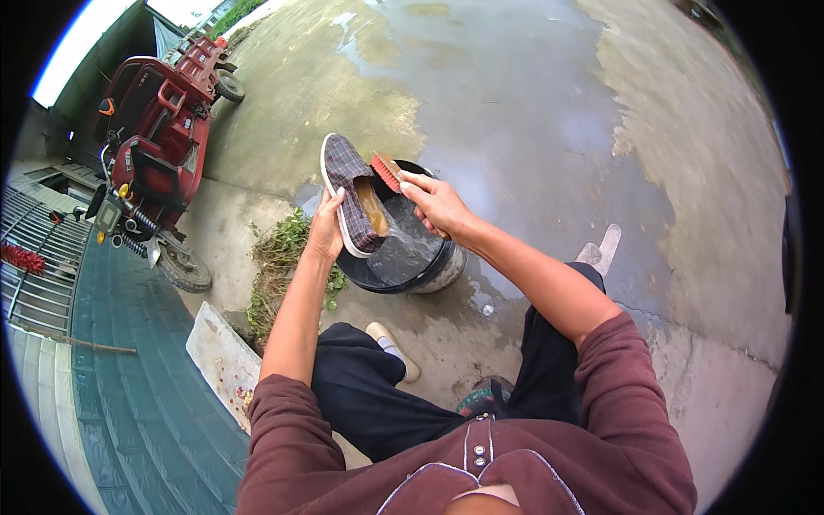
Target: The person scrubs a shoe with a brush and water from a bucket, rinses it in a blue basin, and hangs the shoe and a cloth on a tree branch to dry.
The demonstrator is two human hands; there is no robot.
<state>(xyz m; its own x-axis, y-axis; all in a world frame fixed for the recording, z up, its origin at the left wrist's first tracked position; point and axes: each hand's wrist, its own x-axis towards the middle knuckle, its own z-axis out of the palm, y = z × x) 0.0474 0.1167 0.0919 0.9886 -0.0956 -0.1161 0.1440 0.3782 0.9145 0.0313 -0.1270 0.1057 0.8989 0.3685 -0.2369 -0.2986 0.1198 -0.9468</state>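
My left hand [328, 224] grips a dark plaid slip-on shoe [347, 161] by its white sole edge. The shoe is tilted, its opening facing right and its tan insole showing. In my right hand [438, 205] is a scrubbing brush [387, 171] with a wooden back and red bristles. Its bristles face the shoe, close to the upper; whether they touch is hard to tell. Below both hands stands a black bucket [367, 280] holding water [412, 248]. Water seems to run from the shoe's heel side into it.
A red cargo tricycle [161, 141] is parked at the upper left. Green plants [280, 270] grow left of the bucket, beside a stone slab [215, 354]. A light-coloured shoe sole or insole [605, 248] shows by my right knee. Wet concrete [515, 129] stretches ahead.
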